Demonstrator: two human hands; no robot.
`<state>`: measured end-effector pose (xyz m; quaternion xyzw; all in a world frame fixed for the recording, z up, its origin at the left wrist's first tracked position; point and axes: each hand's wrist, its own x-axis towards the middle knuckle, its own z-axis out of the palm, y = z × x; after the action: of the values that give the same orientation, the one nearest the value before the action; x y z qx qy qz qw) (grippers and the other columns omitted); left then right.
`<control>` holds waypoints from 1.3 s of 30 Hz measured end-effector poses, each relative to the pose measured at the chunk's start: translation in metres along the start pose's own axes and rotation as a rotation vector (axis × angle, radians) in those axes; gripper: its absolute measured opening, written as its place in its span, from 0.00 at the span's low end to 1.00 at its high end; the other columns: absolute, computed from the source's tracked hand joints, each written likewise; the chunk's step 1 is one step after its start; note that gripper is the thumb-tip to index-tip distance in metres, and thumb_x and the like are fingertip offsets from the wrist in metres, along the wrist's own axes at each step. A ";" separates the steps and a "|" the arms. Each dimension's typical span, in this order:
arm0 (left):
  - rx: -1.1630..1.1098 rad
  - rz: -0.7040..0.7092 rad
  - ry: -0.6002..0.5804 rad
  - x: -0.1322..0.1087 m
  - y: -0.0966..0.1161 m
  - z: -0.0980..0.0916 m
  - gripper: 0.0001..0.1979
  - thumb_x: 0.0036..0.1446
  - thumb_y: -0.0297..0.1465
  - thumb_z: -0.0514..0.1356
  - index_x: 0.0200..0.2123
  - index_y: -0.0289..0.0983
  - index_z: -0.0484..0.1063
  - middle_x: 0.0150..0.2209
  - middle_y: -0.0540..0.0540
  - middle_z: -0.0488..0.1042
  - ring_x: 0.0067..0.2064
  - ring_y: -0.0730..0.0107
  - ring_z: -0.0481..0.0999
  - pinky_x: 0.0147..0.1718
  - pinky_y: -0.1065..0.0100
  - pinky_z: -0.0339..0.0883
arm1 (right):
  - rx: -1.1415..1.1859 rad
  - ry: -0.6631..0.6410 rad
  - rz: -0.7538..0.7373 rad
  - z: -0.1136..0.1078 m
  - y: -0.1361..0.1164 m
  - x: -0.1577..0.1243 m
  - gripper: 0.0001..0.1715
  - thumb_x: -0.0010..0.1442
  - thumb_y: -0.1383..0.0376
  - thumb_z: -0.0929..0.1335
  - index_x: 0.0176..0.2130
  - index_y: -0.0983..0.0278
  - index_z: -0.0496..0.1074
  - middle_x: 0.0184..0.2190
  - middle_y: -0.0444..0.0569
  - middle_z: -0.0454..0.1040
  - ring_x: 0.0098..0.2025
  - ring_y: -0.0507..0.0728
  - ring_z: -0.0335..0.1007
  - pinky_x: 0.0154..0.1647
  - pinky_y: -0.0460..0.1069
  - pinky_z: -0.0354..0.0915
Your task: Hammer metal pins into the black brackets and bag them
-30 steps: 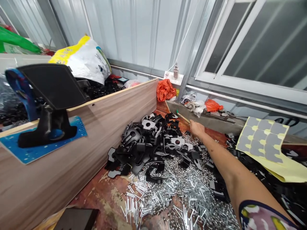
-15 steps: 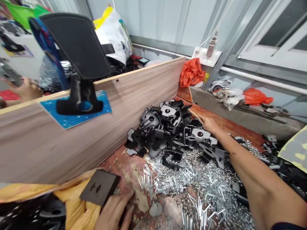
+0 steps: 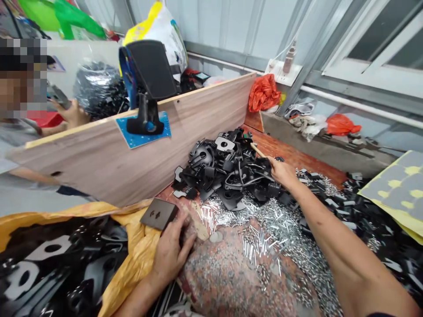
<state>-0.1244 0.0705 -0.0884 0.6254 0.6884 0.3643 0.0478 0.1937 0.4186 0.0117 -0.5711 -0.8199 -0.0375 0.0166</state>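
My right hand (image 3: 283,171) is closed around a light wooden handle (image 3: 257,150) at the far side of a heap of black plastic clip parts (image 3: 228,165). The handle's far end is among the parts, so I cannot tell what it carries. My left hand (image 3: 170,251) rests on the worn red tabletop with fingers stretched and thumb apart, beside a dark block (image 3: 159,213) with two small slots. Whether the fingertips touch the block is unclear. Loose metal pins (image 3: 254,244) spread between the hands, with small round discs (image 3: 216,237) near the left one.
A yellow sack (image 3: 134,246) of similar black parts lies at left. A wooden partition (image 3: 205,119) runs behind, with a clip (image 3: 145,123) mounted on it. Beyond it a person's hand (image 3: 74,114) holds a part. More small black pieces (image 3: 363,220) lie at right.
The view has swung left and back, showing more of the sack and the person across the partition. Parts beside my right hand have shifted within the heap. My left thumb is spread wider.
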 end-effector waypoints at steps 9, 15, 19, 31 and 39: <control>0.047 0.042 -0.025 0.006 0.005 -0.002 0.22 0.70 0.37 0.55 0.61 0.31 0.66 0.48 0.35 0.79 0.50 0.53 0.78 0.49 0.56 0.73 | 0.084 0.286 0.352 -0.048 0.003 -0.045 0.29 0.69 0.57 0.62 0.66 0.57 0.67 0.45 0.59 0.82 0.42 0.64 0.78 0.40 0.53 0.66; 0.042 0.082 -0.035 0.006 0.000 -0.002 0.22 0.71 0.39 0.52 0.60 0.32 0.68 0.50 0.34 0.79 0.50 0.50 0.78 0.51 0.53 0.71 | 0.402 0.412 0.204 -0.084 0.008 -0.181 0.28 0.68 0.54 0.63 0.62 0.57 0.73 0.50 0.51 0.81 0.47 0.63 0.78 0.47 0.54 0.70; 0.057 0.127 -0.051 0.008 -0.002 -0.002 0.25 0.71 0.42 0.49 0.60 0.31 0.68 0.50 0.33 0.79 0.51 0.48 0.77 0.53 0.52 0.68 | 0.546 0.063 0.033 -0.074 -0.013 -0.319 0.21 0.69 0.53 0.64 0.56 0.52 0.78 0.43 0.48 0.82 0.41 0.60 0.77 0.42 0.53 0.71; 0.148 0.158 -0.079 0.010 0.000 -0.004 0.27 0.70 0.44 0.47 0.57 0.31 0.71 0.48 0.33 0.80 0.47 0.47 0.77 0.52 0.51 0.68 | 0.471 0.138 0.001 -0.023 -0.030 -0.404 0.17 0.69 0.59 0.66 0.54 0.53 0.76 0.58 0.54 0.72 0.59 0.64 0.69 0.59 0.62 0.66; 0.026 0.198 -0.054 0.014 0.011 -0.013 0.27 0.67 0.49 0.50 0.56 0.34 0.70 0.48 0.35 0.79 0.48 0.46 0.78 0.51 0.49 0.71 | 0.243 0.058 -0.031 -0.024 -0.035 -0.222 0.19 0.64 0.77 0.63 0.47 0.65 0.78 0.44 0.56 0.78 0.51 0.61 0.71 0.55 0.55 0.64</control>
<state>-0.1252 0.0763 -0.0674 0.7006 0.6264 0.3410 0.0219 0.2372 0.1973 0.0191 -0.5506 -0.8264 0.0456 0.1089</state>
